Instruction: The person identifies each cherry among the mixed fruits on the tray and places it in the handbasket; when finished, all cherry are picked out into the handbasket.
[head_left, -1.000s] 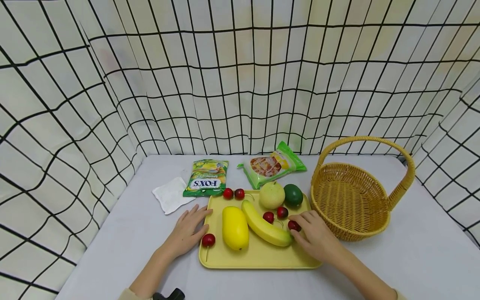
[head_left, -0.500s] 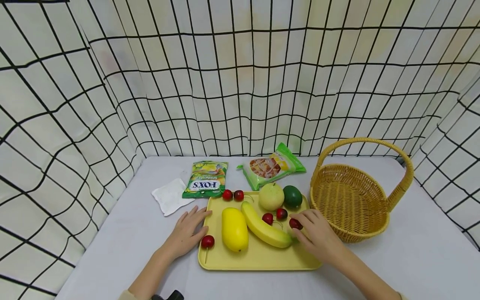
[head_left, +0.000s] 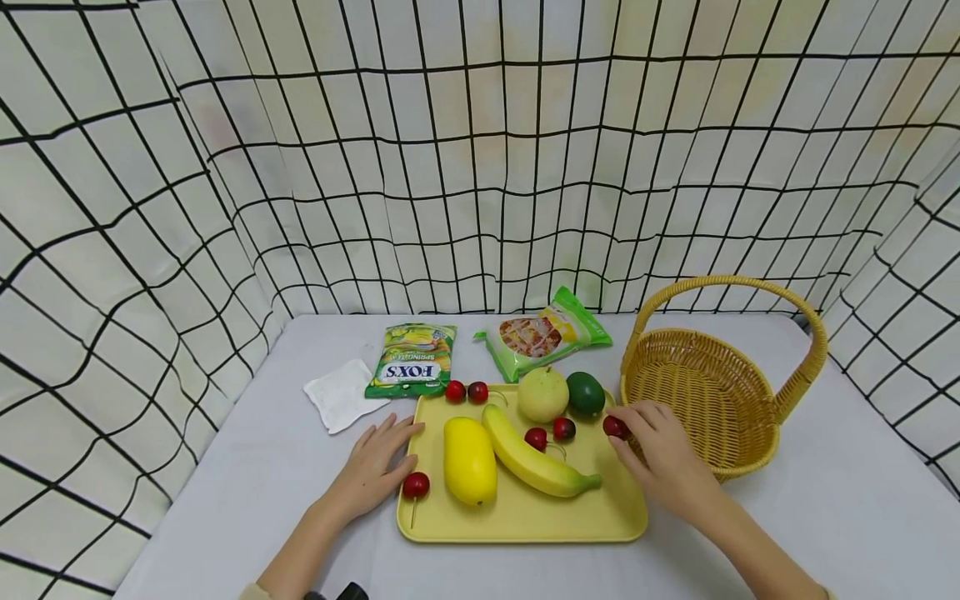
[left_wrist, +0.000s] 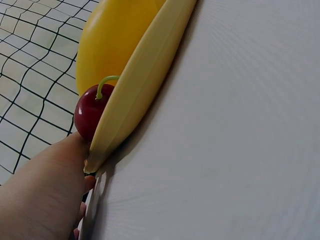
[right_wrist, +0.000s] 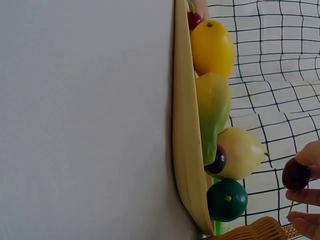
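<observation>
Right hand (head_left: 667, 460) pinches glossy dark-red round cherry (head_left: 615, 427); golden-brown woven wicker basket (head_left: 701, 398) just to its right, nearer this hand. Left hand (head_left: 373, 468) relaxed at left edge of yellow rectangular tray (head_left: 525, 523).

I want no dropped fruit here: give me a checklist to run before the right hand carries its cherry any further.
1. Cherry held between the fingers of the right hand: ok.
2. Cherry lifted off the tray: ok, by the right wrist view.
3. Firmness of that pinch: cannot tell.
4. Left hand at the tray's left edge: ok.
5. Basket upright, opening uncovered: ok.
6. Cherry over the basket's opening, if that is where it goes: not ok; the head view shows it left of the opening.
</observation>
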